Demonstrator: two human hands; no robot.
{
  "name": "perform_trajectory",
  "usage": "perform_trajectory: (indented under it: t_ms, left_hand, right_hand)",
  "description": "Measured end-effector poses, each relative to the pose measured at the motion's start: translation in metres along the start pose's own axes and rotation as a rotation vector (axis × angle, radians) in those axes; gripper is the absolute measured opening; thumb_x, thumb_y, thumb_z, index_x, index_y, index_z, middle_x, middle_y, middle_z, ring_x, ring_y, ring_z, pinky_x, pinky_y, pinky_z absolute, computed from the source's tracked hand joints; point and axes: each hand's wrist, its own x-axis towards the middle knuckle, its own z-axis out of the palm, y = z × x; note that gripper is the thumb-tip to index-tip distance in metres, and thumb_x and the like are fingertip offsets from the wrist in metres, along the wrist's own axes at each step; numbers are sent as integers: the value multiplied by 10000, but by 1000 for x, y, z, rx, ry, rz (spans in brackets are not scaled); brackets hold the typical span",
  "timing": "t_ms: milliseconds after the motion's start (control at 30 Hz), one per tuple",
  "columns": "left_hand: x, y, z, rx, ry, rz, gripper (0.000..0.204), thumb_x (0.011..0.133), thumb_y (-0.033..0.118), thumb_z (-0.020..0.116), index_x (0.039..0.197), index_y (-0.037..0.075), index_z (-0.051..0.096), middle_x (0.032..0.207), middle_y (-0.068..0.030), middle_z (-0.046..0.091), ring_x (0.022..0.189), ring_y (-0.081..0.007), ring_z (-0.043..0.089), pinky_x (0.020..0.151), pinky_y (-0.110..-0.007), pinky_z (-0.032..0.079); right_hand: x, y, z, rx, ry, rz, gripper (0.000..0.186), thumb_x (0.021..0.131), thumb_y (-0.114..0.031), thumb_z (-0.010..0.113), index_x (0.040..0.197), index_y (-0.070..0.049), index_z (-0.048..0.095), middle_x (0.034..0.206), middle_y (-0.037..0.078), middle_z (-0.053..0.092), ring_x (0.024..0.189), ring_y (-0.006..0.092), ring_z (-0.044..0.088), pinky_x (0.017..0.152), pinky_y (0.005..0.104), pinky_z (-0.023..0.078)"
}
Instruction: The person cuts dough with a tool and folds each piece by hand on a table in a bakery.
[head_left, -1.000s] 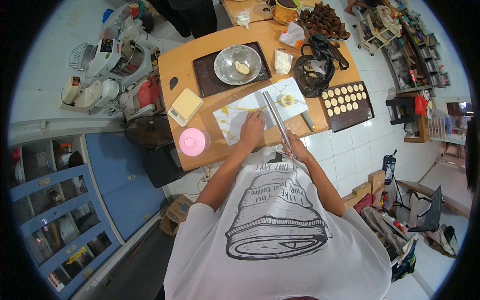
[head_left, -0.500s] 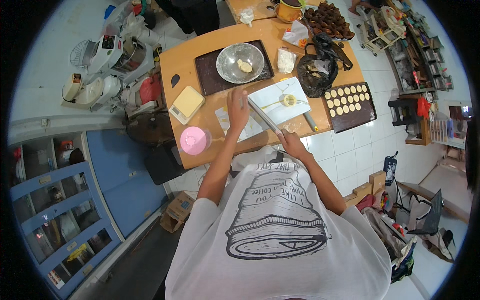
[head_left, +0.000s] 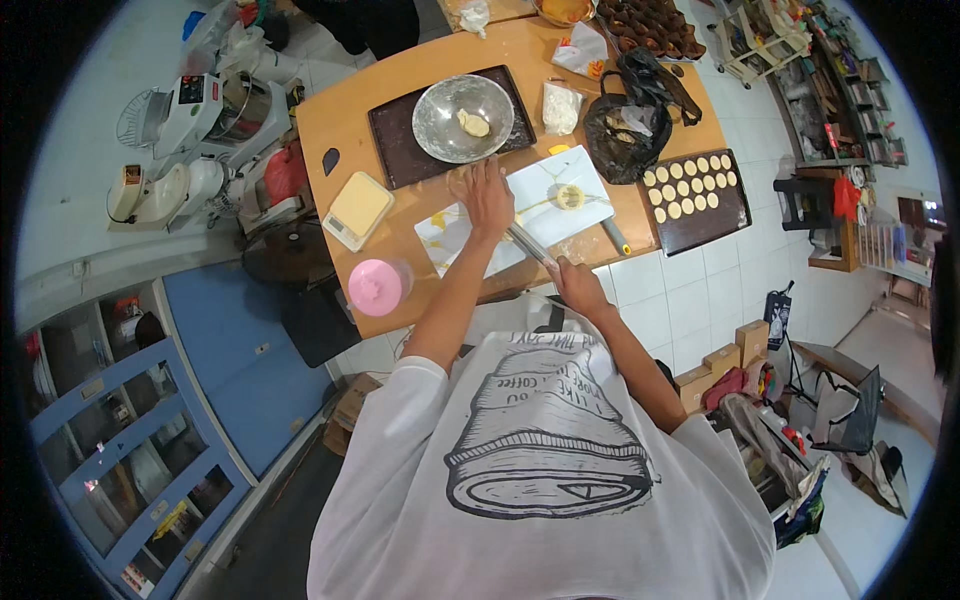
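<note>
My left hand [head_left: 486, 200] lies over the far end of a long metal rod [head_left: 532, 246], fingers stretched out toward the steel bowl [head_left: 440, 120]; what is under the palm is hidden. My right hand [head_left: 580, 285] grips the rod's near end at the table's front edge. Beneath them is a white marble-patterned sheet [head_left: 530, 185], with a pale yellow round piece [head_left: 569, 197] on its right part. A grey-handled tool [head_left: 613, 232] lies beside it. Pale dough [head_left: 473, 124] sits in the bowl, which stands on a dark tray [head_left: 394, 148].
Left on the table [head_left: 335, 120] are a kitchen scale [head_left: 358, 210] and a pink-lidded container [head_left: 375, 287]. Rightward lie a black bag [head_left: 625, 140] and a dark tray [head_left: 725, 220] of dough discs. Mixers [head_left: 205, 110] stand at left. Another person's dark-clothed legs [head_left: 370, 20] show across the table.
My left hand has moved up and leftward from the middle of the sheet toward the bowl. The rod has swung from steep to more slanted, its far end leftward.
</note>
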Motion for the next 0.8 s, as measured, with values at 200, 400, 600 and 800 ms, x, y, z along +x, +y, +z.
perform_trajectory:
  t_ms: [200, 400, 600, 800]
  left_hand:
    - [16, 24, 8, 181, -84, 21, 393, 1040, 300, 493, 1324, 49, 597, 1352, -143, 577, 1334, -386, 455, 1111, -718, 198]
    - [32, 35, 11, 238, -91, 35, 358, 1030, 325, 523, 1245, 58, 627, 1238, -145, 617, 1220, -350, 519, 1046, -668, 294]
    - [9, 7, -15, -389, 221, -35, 348, 1017, 317, 581, 1184, 14, 617, 1156, -168, 628, 1112, -376, 568, 987, -526, 413]
    - [-64, 26, -70, -854, -349, -453, 448, 993, 332, 670, 1240, -33, 590, 1154, -151, 668, 977, -259, 680, 887, -389, 548]
  right_hand:
    - [13, 26, 16, 422, -67, -1, 666, 1052, -578, 394, 742, -11, 558, 545, 136, 522, 464, 275, 527, 444, 404, 445]
    - [21, 28, -5, 1020, -521, 434, 692, 976, -739, 406, 676, -120, 489, 506, -27, 425, 386, 95, 389, 382, 267, 335]
    - [24, 33, -2, 1721, -955, 506, 669, 980, -738, 370, 657, -152, 386, 439, -57, 285, 284, 46, 262, 254, 210, 230]
    - [16, 18, -19, 1754, -932, 462, 610, 1005, -697, 367, 758, -143, 421, 436, -75, 291, 270, 33, 263, 237, 211, 229]
